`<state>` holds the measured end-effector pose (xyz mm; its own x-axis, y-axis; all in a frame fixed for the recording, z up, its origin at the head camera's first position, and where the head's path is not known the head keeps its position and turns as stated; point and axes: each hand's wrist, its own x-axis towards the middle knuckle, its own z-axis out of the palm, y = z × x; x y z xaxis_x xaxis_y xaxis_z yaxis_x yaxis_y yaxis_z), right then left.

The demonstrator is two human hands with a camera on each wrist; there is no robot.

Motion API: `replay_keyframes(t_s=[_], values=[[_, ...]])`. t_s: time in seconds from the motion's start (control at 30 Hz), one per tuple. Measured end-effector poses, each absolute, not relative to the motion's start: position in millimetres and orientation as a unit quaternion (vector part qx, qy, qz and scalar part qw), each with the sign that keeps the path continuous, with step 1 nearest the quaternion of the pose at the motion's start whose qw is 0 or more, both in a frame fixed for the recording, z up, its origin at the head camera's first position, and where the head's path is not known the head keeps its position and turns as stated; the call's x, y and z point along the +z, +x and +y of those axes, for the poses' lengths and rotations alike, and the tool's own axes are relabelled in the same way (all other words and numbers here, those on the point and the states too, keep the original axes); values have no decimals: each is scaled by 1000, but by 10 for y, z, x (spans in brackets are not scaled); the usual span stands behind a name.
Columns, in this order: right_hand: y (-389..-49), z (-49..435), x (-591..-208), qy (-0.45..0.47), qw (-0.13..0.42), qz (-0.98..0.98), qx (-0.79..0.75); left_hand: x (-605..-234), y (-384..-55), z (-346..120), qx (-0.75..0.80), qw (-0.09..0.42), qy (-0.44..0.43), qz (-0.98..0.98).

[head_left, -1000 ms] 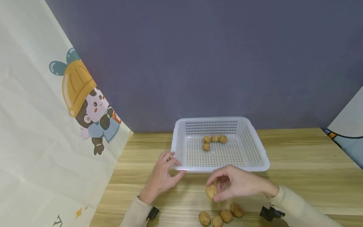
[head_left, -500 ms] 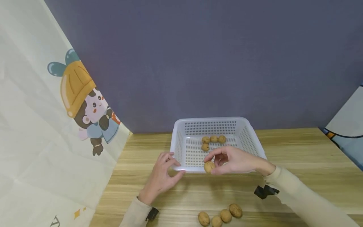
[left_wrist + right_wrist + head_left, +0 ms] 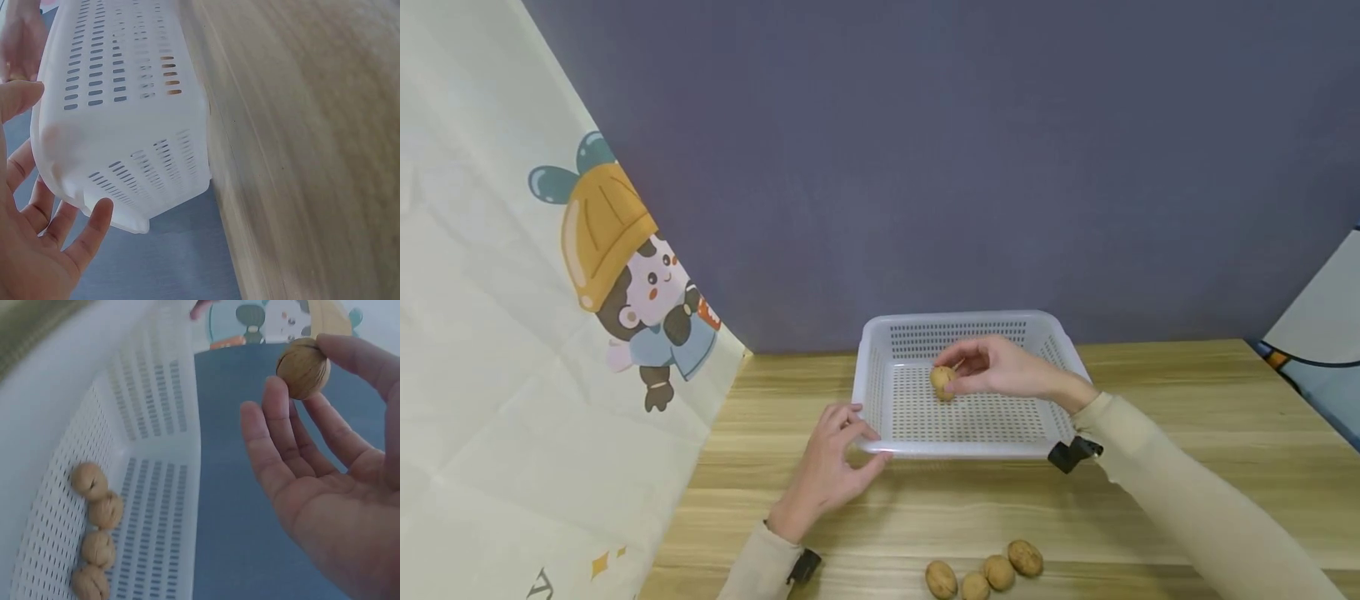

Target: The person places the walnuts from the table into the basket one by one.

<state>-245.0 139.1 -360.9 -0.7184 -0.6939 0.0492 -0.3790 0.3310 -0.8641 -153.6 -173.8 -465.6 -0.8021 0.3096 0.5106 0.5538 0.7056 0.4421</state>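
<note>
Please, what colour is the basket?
The basket is white, best seen in the left wrist view.

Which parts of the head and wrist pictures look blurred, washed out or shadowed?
Head: clear, with soft shadows on the light-brown wooden table. Left wrist: the white rectangular plastic basket looks pale, some slots smeared. Right wrist: basket's nearest edge blurred; round brown walnut in the fingers looks sharper.

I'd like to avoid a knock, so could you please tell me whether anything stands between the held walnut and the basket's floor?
Nothing visible bars the held walnut in the right hand, though four walnuts lie on the floor of the basket; I can't tell whether they are directly beneath.
</note>
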Motion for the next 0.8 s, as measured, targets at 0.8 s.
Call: replay_keyframes(t_s=[0.8], values=[[-2836, 1482, -3943, -210, 170, 865, -423, -4624, -1421, -1900, -312, 174, -249, -900]])
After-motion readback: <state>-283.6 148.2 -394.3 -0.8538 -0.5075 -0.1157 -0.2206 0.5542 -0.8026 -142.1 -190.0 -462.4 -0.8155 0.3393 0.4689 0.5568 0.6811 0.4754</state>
